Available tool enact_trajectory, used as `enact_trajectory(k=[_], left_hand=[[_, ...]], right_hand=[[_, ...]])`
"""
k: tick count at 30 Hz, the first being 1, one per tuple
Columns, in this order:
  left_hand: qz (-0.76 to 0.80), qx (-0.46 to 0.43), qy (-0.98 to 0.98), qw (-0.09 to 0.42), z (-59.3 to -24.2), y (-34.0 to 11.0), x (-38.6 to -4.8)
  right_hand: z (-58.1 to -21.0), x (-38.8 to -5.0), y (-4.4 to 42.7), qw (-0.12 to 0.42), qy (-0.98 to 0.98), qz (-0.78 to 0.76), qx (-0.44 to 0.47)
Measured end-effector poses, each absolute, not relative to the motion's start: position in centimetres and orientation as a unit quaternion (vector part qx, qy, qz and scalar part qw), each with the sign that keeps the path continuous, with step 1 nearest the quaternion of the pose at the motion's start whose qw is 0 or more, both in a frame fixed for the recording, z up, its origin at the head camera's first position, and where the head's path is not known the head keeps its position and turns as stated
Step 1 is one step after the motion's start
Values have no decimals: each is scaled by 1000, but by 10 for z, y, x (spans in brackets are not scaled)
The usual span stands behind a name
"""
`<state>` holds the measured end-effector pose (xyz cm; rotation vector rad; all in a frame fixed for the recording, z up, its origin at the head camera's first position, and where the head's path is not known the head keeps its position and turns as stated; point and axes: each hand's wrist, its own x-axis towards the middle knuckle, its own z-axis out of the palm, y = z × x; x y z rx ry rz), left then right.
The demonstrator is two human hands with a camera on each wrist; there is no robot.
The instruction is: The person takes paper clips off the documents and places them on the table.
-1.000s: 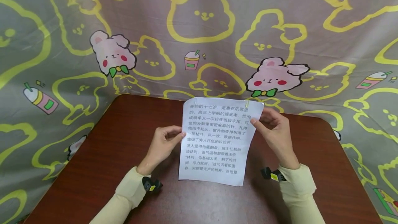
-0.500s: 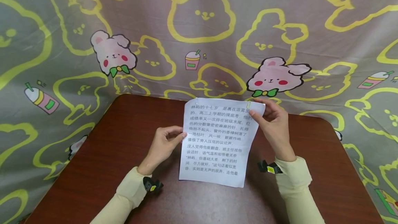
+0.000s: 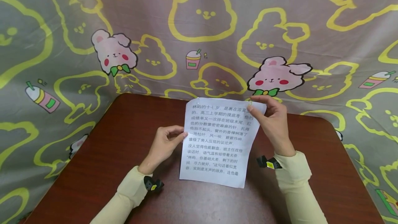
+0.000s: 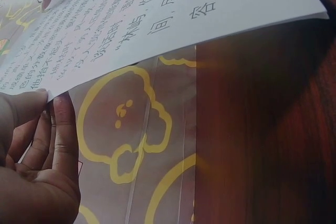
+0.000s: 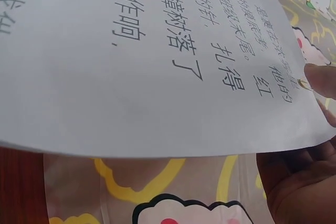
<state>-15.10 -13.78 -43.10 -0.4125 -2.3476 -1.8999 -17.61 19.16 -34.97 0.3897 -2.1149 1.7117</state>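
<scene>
A white printed paper with lines of Chinese text stands tilted up over the table in the head view. My left hand pinches its left edge, thumb in front and fingers behind, as the left wrist view also shows. At the top right corner sits a small yellow paper clip. My right hand holds that corner, the thumb tip on the clip and the index finger at the top edge. In the right wrist view the clip is partly hidden by the thumb. A tiny pale spot marks the paper's top left corner.
The dark red-brown wooden table lies under the paper. A grey curtain with yellow outlines and pink bunny prints hangs behind the table and along its sides. Each wrist wears a small black camera mount.
My right hand has slid up and left along the paper's right side, its thumb coming onto the yellow clip. The left hand keeps its grip and the paper barely shifts.
</scene>
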Motion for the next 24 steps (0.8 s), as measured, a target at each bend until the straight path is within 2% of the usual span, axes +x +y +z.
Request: enact_trajectory(k=[8, 24], left_hand=[[-623, -134, -769, 48, -430, -138, -151], [-621, -132, -771, 50, -428, -137, -150]], right_hand=[[-349, -180, 193, 188, -752, 610, 164], [-344, -176, 193, 191, -758, 605, 150]])
